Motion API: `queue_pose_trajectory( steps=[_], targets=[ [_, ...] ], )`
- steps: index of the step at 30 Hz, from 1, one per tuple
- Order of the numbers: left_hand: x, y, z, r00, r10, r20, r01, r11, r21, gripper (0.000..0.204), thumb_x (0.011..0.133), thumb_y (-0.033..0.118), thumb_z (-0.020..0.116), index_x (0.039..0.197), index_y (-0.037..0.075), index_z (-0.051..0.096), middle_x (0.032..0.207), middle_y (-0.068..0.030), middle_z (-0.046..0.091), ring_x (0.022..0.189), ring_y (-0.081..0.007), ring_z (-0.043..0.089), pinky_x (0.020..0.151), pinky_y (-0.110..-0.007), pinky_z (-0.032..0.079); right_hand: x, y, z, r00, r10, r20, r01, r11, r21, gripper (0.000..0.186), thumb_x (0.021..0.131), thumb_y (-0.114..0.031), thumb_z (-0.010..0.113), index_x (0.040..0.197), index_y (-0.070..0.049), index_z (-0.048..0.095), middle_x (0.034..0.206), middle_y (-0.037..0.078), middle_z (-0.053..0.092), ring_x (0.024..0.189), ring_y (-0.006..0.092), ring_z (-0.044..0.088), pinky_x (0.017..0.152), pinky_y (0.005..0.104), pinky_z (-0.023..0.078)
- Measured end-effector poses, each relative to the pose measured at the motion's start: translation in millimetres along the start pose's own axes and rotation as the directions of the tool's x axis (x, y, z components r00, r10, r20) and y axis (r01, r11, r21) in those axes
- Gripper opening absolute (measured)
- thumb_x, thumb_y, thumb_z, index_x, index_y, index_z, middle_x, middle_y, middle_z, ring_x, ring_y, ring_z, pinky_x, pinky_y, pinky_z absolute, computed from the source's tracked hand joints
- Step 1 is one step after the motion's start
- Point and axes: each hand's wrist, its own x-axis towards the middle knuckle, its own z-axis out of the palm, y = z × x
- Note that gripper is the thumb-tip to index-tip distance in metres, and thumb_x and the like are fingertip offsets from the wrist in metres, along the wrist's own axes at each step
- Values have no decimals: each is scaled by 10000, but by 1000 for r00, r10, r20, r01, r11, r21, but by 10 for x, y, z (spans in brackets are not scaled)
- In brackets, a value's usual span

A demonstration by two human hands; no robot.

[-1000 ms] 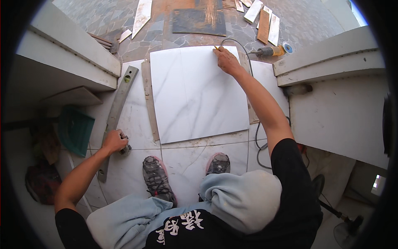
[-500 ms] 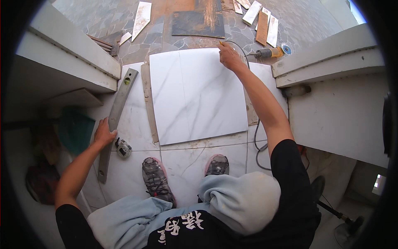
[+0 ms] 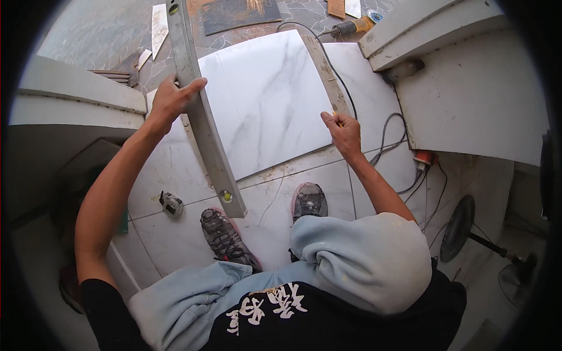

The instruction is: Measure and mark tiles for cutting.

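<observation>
My left hand point(image 3: 171, 104) grips a long grey spirit level point(image 3: 206, 130), fingers behind it and thumb across its edge. The level slants over the left side of a large white marble-patterned tile point(image 3: 269, 105), raised off the floor at least in part. At the tile's near right corner, my right hand point(image 3: 345, 136) is closed around a small yellow object point(image 3: 337, 120); most of it is hidden, so its kind is unclear. Greyish mortar point(image 3: 325, 67) shows along the tile's right edge. A tape measure point(image 3: 171, 205) lies on the floor left of my shoes.
Beyond the tile lies a yellow power tool point(image 3: 354, 25) with a disc, its cable point(image 3: 342, 82) running along the tile's right side. White walls point(image 3: 462, 93) flank both sides. A dark board point(image 3: 240, 17) and tile offcuts point(image 3: 159, 29) lie farther off. A round black stand point(image 3: 458, 228) is at right.
My left hand has lifted the spirit level from the left floor and carried it forward and right over the tile's edge. My right hand has come back from the far edge to the near right corner.
</observation>
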Motion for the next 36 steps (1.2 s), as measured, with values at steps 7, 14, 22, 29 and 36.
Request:
queue_pose_trajectory(
  steps=[7,14,22,29,36],
  targets=[
    [735,267,1284,996,-77,54,77,997,7,690,820,399,795,1163,-160,581,1082,-249,670,884,-313,724,709,-384,642,-1255,114,309,956,153,251,-248,878,409,445,975,-298,672,1262,33,594,936,36,611,774,82,600,669,226,511],
    [848,258,1810,993,-118,14,116,989,89,593,814,378,807,1053,-146,665,992,-218,710,825,-277,731,659,-358,631,-1207,325,325,990,14,141,-37,987,159,341,892,-154,723,1184,10,658,894,70,596,748,127,577,667,266,496],
    [956,263,1879,989,-144,23,139,979,150,642,789,398,827,1066,-155,654,992,-227,710,819,-281,730,676,-359,630,-1110,418,453,993,-2,119,-16,989,146,347,885,-160,703,1178,21,661,874,136,599,760,238,600,703,341,489],
    [1018,214,1891,992,-128,8,124,976,180,735,756,415,853,1116,-161,572,1045,-251,685,853,-297,724,674,-374,634,-1118,400,483,997,16,77,-28,986,162,317,880,-149,683,1145,23,665,885,155,601,797,295,604,729,376,485],
    [1032,172,1904,994,-108,12,104,982,158,804,752,422,856,1144,-177,489,1069,-282,658,858,-314,719,661,-375,632,-1102,408,489,994,63,94,-78,983,164,324,878,-147,687,1152,23,665,882,141,592,774,263,595,722,353,481]
  ],
)
